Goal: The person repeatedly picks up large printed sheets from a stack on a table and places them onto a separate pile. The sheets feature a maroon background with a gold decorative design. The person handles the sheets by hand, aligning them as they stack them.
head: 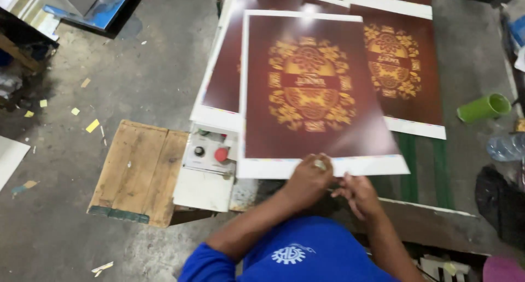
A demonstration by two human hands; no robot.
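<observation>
top printed sheet [320, 90]: dark red with gold ornament, lying on the stack of sheets [407, 69], near edge overhanging | likely light, floppy, glossy-slick; best taken by its white margin | left hand [307, 179] pinches that near edge | right hand [356, 193] beside it, fingers curled narrow, grip unclear | control box [210, 153] left of the sheet, green cup [484, 108] right
</observation>
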